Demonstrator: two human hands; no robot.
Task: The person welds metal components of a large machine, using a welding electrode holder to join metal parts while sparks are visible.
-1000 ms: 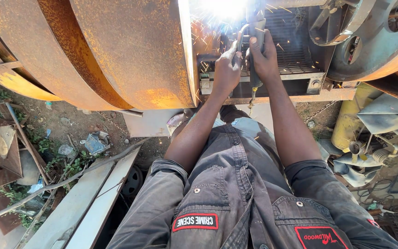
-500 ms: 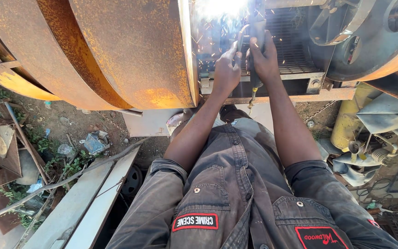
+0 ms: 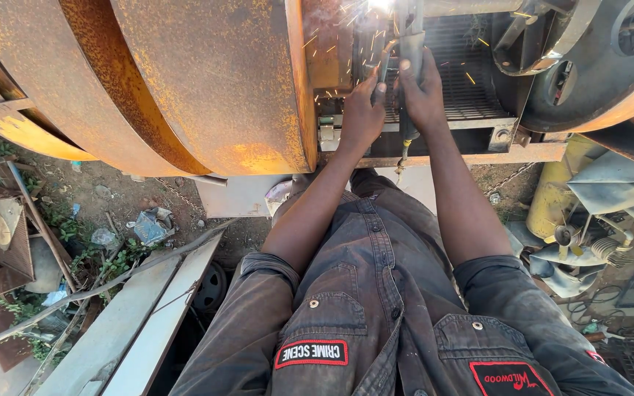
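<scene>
Left of the rusty drum point(image 3: 207, 81), scrap metal and weeds lie on bare dirt outdoors; pale boards point(image 3: 133, 323) lean below it. At the drum's right edge, the left hand point(image 3: 361, 110) closes its fingers around the welding electrode holder point(image 3: 409, 66), steadying it, and the right hand point(image 3: 423, 95) grips the same handle just beside. Sparks fly above the hands. A steady two-handed brace and slow travel would likely keep the bead even. Right of the drum hang grey machine parts point(image 3: 596, 191).
</scene>
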